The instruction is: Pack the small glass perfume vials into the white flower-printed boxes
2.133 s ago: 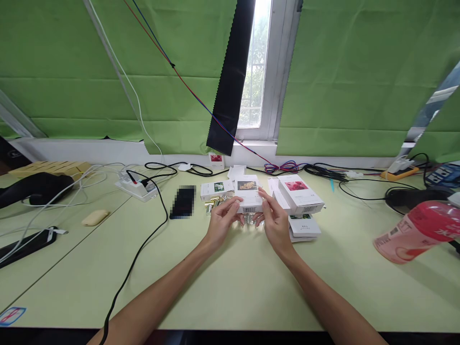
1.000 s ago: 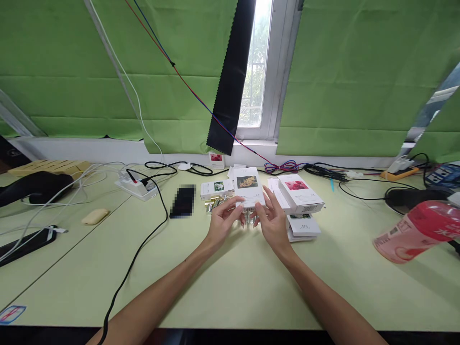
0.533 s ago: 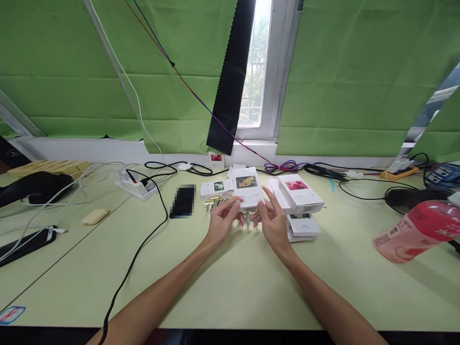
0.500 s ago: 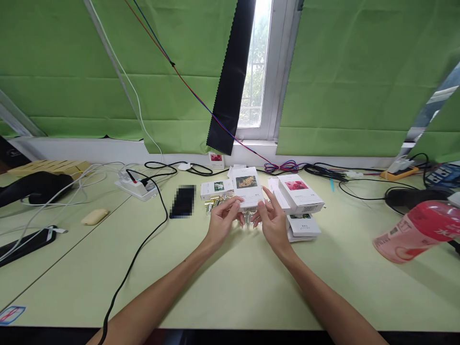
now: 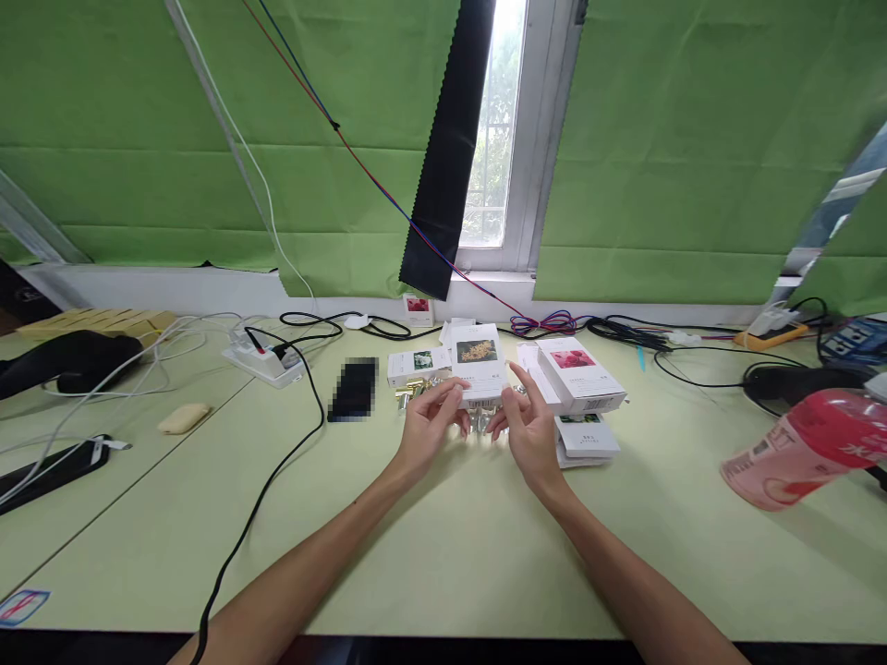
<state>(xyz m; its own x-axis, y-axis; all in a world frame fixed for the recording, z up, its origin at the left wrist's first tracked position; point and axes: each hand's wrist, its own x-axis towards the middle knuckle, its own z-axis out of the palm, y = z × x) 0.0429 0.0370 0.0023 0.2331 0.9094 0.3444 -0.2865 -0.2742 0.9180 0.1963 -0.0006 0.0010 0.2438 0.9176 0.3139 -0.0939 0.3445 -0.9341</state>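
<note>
A small white box (image 5: 478, 360) with a picture of yellow blossoms is raised over the table, tilted toward me. My left hand (image 5: 428, 429) is closed on its lower left corner, thumb on the front face. By the lower right corner is my right hand (image 5: 532, 436), its thumb and index finger apart; whether it touches the box is hard to see. Shiny silver and gold packets (image 5: 414, 388) lie behind and under my hands, partly hidden. A white box with a green-leaf picture (image 5: 419, 365) lies to the left.
On the right are a white box with a pink flower picture (image 5: 580, 369) and a smaller white box (image 5: 588, 439). A pink drink bottle (image 5: 790, 453) is farther right. At left are a blurred dark object (image 5: 353, 388), a power strip (image 5: 264, 360) and a black cable (image 5: 267, 485).
My right hand has shifted slightly right, its thumb moving off the box's front toward the edge. My left hand and the box stay nearly in place.
</note>
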